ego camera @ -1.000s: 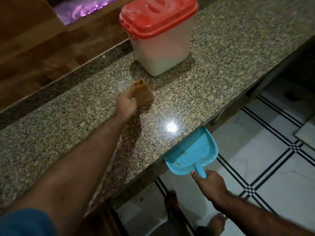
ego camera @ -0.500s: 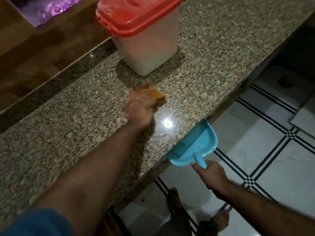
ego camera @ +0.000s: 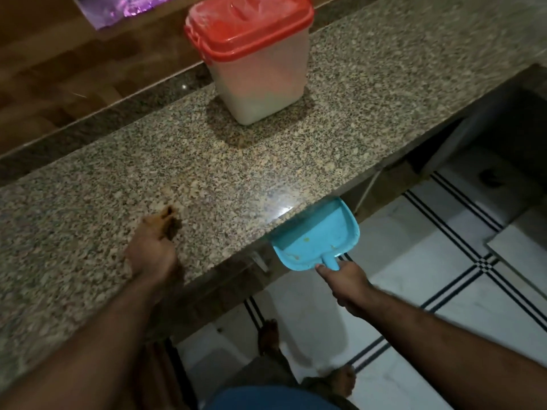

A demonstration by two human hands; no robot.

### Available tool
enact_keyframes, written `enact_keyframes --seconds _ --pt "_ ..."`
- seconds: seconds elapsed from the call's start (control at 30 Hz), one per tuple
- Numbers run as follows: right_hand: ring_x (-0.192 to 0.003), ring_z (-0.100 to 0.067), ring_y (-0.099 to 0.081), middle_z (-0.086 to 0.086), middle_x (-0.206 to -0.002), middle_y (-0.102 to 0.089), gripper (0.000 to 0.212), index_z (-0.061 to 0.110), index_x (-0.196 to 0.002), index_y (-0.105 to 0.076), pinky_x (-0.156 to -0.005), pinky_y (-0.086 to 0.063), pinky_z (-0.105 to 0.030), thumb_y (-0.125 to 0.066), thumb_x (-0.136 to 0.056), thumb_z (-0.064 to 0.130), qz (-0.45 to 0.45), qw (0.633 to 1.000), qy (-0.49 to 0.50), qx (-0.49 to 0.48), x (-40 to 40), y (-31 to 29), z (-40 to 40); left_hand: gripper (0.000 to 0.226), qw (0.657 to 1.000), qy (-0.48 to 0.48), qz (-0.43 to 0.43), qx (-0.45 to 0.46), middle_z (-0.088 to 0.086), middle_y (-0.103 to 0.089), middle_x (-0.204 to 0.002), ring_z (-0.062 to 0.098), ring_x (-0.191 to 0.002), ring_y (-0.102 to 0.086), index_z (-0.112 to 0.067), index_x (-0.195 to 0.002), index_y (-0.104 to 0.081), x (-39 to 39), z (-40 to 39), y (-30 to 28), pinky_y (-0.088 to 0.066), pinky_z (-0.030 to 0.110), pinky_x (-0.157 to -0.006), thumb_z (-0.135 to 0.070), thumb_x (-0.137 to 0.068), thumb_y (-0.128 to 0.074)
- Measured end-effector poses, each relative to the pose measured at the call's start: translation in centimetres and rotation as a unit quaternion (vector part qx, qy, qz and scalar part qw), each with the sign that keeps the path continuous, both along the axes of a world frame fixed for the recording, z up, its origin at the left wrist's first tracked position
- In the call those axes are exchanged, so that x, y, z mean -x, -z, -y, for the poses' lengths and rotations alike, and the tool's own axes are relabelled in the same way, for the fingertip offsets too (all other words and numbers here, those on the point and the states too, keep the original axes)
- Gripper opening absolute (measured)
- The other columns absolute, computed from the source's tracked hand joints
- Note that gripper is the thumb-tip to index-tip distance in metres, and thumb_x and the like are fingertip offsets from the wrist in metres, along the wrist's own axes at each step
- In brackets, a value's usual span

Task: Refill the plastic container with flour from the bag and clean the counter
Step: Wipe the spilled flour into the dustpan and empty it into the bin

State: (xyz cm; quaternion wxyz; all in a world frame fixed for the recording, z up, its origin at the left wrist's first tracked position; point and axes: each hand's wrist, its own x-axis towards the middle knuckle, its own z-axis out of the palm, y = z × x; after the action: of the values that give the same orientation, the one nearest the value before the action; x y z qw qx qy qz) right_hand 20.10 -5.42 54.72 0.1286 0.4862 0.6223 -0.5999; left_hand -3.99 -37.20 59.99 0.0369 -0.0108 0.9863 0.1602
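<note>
A white plastic container (ego camera: 257, 75) with a closed red lid (ego camera: 248, 23) stands at the back of the speckled granite counter (ego camera: 355, 119). My left hand (ego camera: 151, 250) is closed on a brown cloth (ego camera: 165, 221) and presses it on the counter near the front edge. My right hand (ego camera: 344, 281) grips the handle of a blue dustpan (ego camera: 316, 235), held just below the counter's front edge with its mouth against the edge. A few crumbs lie in the pan. No flour bag is in view.
A wooden wall (ego camera: 59, 69) rises behind the counter, with a purple-lit sheet (ego camera: 127, 7) at the top. Below are a white tiled floor with black lines (ego camera: 444, 276), my bare feet (ego camera: 340, 380), and a dark opening under the counter (ego camera: 503, 128) at right.
My left hand with the cloth has swept from near the container back toward the front left of the counter. The dustpan stays at the counter edge. The view has shifted.
</note>
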Motion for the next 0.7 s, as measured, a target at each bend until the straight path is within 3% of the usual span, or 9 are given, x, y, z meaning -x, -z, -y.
enact_keyframes --seconds 0.07,0.13,0.2,0.27,0.37,0.47,0.53,0.6,0.7 --pt "-0.041 -0.014 -0.038 0.002 -0.055 -0.045 0.027 0.018 -0.089 -0.064 -0.043 -0.032 -0.026 -0.074 -0.095 0.043 -0.006 1.0 -0.007 -0.001 -0.7 0.0 -0.6 0.055 1.0 0.01 -0.018 -0.011 0.005 -0.056 -0.153 0.034 -0.128 -0.059 -0.039 -0.137 -0.066 -3.1 -3.1 2.2 -0.055 0.057 -0.105 -0.014 -0.09 -0.05" --pt "-0.042 -0.015 -0.037 0.001 -0.056 -0.043 0.027 0.018 -0.088 -0.064 -0.043 -0.031 -0.026 -0.073 -0.095 0.042 -0.013 1.0 -0.017 0.001 -1.5 -0.1 -1.6 0.052 0.986 0.105 -0.027 -0.123 0.003 -0.063 -0.144 0.021 -0.124 -0.062 -0.033 -0.134 -0.07 -4.7 -10.3 2.1 -0.06 0.047 -0.098 -0.002 -0.095 -0.056" --pt "-0.042 -0.014 -0.036 0.0 -0.059 -0.044 0.026 0.017 -0.093 -0.067 -0.044 -0.03 -0.026 -0.073 -0.095 0.042 -0.019 1.0 -0.02 0.01 -1.8 -0.1 -2.2 0.036 0.925 0.164 0.07 -0.335 0.019 -0.071 -0.133 0.023 -0.113 -0.07 -0.007 -0.137 -0.071 -5.7 -18.1 0.6 -0.061 0.041 -0.093 0.001 -0.104 -0.058" --pt "-0.041 -0.012 -0.034 0.002 -0.06 -0.042 0.025 0.016 -0.098 -0.068 -0.043 -0.029 -0.025 -0.072 -0.096 0.04 -0.025 0.999 -0.026 0.017 -2.3 -0.2 -2.9 0.03 0.876 0.155 0.196 -0.413 0.013 -0.075 -0.12 0.026 -0.105 -0.072 -0.011 -0.133 -0.072 -6.5 -23.1 -1.9 -0.061 0.037 -0.084 -0.007 -0.109 -0.054" --pt "-0.041 -0.011 -0.034 0.002 -0.06 -0.043 0.022 0.017 -0.097 -0.068 -0.043 -0.03 -0.025 -0.072 -0.097 0.039 -0.025 0.999 -0.03 0.016 -2.5 -0.6 -3.7 0.026 0.89 0.088 0.175 -0.412 -0.001 -0.077 -0.11 0.022 -0.1 -0.074 -0.026 -0.12 -0.073 -4.3 -24.8 -5.0 -0.059 0.029 -0.071 -0.011 -0.107 -0.055" --pt "-0.043 -0.013 -0.038 0.002 -0.059 -0.046 0.025 0.018 -0.094 -0.067 -0.044 -0.033 -0.027 -0.074 -0.095 0.042 -0.013 0.999 -0.028 0.013 -2.8 -0.6 -4.1 0.039 0.945 0.085 0.029 -0.314 -0.002 -0.073 -0.114 0.019 -0.1 -0.068 -0.021 -0.132 -0.071 0.2 -23.0 -6.4 -0.052 0.018 -0.069 -0.005 -0.103 -0.052" --pt "-0.047 -0.016 -0.043 0.001 -0.059 -0.051 0.032 0.018 -0.094 -0.067 -0.048 -0.037 -0.03 -0.075 -0.09 0.049 0.003 1.0 -0.025 0.005 -2.9 -0.3 -4.2 0.043 0.969 0.109 -0.014 -0.22 0.003 -0.072 -0.123 0.024 -0.107 -0.066 -0.023 -0.14 -0.069 3.2 -21.8 -5.2 -0.049 0.024 -0.081 -0.009 -0.103 -0.052" --pt "-0.05 -0.018 -0.045 0.002 -0.058 -0.052 0.035 0.018 -0.093 -0.068 -0.051 -0.038 -0.032 -0.076 -0.087 0.052 0.011 1.0 -0.025 0.004 -2.7 -0.2 -4.3 0.046 0.97 0.149 0.025 -0.191 0.014 -0.064 -0.146 0.027 -0.112 -0.069 -0.015 -0.152 -0.058 4.5 -21.6 -2.9 -0.055 0.029 -0.091 -0.012 -0.106 -0.053" --pt "-0.049 -0.017 -0.044 0.0 -0.06 -0.052 0.032 0.018 -0.098 -0.069 -0.049 -0.037 -0.031 -0.075 -0.089 0.048 0.014 1.0 -0.013 0.005 -2.1 -0.6 -4.8 0.049 0.971 0.195 0.002 -0.138 0.006 -0.056 -0.154 0.02 -0.13 -0.059 -0.01 -0.15 -0.061 0.6 -23.6 0.4 -0.042 0.029 -0.112 -0.004 -0.102 -0.057"
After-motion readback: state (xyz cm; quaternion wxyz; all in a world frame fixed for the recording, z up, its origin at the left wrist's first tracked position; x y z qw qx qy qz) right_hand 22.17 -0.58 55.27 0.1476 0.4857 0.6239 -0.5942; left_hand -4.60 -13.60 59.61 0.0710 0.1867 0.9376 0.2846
